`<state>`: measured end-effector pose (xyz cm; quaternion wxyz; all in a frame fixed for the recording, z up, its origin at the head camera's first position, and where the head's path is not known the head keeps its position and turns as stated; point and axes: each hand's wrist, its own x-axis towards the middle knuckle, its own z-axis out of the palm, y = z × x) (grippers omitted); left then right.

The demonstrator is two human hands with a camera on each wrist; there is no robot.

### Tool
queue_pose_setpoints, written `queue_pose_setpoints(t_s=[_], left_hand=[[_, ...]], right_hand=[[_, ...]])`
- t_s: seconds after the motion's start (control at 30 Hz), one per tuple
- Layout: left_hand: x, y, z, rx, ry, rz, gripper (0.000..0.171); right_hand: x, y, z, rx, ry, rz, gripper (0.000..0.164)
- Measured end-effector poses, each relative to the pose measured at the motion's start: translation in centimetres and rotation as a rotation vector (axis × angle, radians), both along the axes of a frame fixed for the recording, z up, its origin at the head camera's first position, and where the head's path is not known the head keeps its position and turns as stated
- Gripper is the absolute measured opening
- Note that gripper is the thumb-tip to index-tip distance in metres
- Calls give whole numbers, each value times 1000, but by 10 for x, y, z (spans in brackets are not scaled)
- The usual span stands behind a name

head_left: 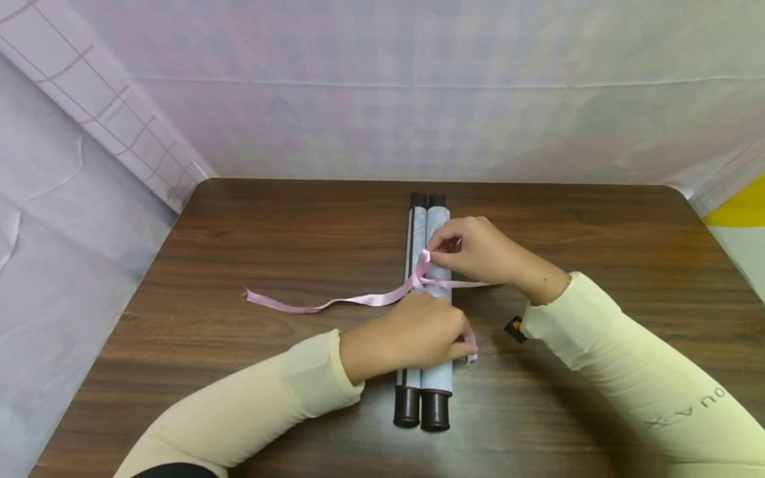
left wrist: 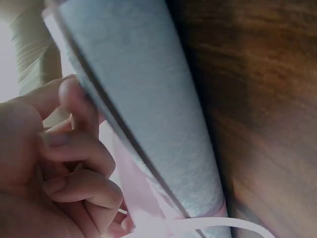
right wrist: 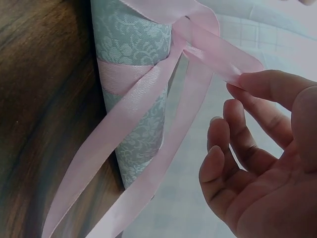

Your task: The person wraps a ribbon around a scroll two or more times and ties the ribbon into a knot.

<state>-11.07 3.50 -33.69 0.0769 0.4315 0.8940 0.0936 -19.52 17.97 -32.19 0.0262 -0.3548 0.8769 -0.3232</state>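
A light-blue patterned scroll, rolled as two side-by-side rolls with dark end knobs, lies lengthwise on the table. Pink ribbon wraps its middle and crosses in a knot there; one tail trails left over the wood. Above the knot, my right hand pinches a raised loop of ribbon between thumb and index finger, its other fingers loosely bent in the right wrist view. My left hand is over the near half of the scroll, pinching a piece of ribbon at the scroll's right side.
The dark wooden table has rounded far corners and meets a pale checked cloth backdrop. Beside the right sleeve lies a small black item with an orange spot. Another ribbon strand runs right under the right hand.
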Motion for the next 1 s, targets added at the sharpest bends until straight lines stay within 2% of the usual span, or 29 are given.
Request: queue_pose_setpoints(t_s=[0.13,0.23,0.47,0.6,0.73,1.0], left_hand=[[2,-7,6,27,-6,-11,20],[0,-16,12,52,2,21,20],[-18,-44,24,150,-8,230,18],[-28,-52,23,215,11,323,16],[-35,-55,20,267,-5,392,16],[-39,-56,17,307,-47,437,21]], right_hand=[[0,1,-1,-7,-9,3,4],[0,1,-2,-13,-28,8,4],[1,2,-2,-8,-66,0,5],[2,3,-2,-16,-80,-8,6],[4,2,-3,-25,-94,-9,6],[9,-1,-2,-33,-136,-25,5]])
